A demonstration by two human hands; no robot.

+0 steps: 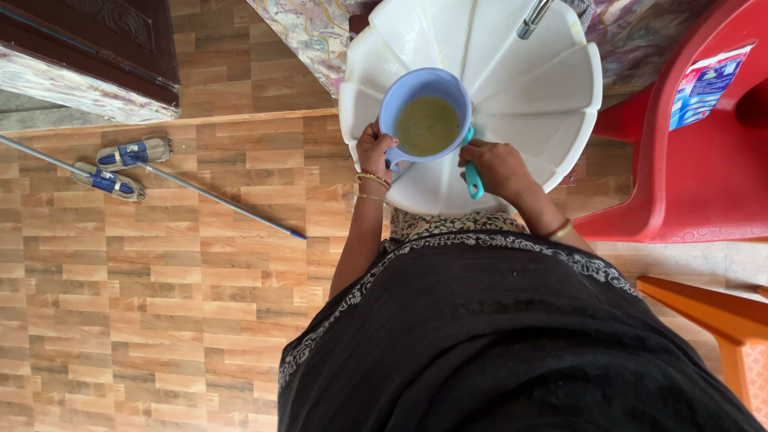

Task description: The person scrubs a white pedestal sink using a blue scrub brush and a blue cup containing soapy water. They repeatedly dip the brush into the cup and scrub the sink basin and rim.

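A light blue plastic jug (426, 112) with murky yellow-green liquid inside hangs over a white scalloped wash basin (528, 88). My left hand (374, 152) grips the jug's left rim. My right hand (498, 166) holds the jug's right side at its teal handle (474, 178), which sticks out toward me. A metal tap (534, 18) stands at the basin's far edge. Bangles ring both wrists.
A red plastic chair (696, 136) stands right of the basin and an orange stool (720, 320) is at the lower right. A flat mop with a long metal pole (160, 172) lies on the wood-pattern floor at left. A dark wooden cabinet (96, 40) fills the upper left.
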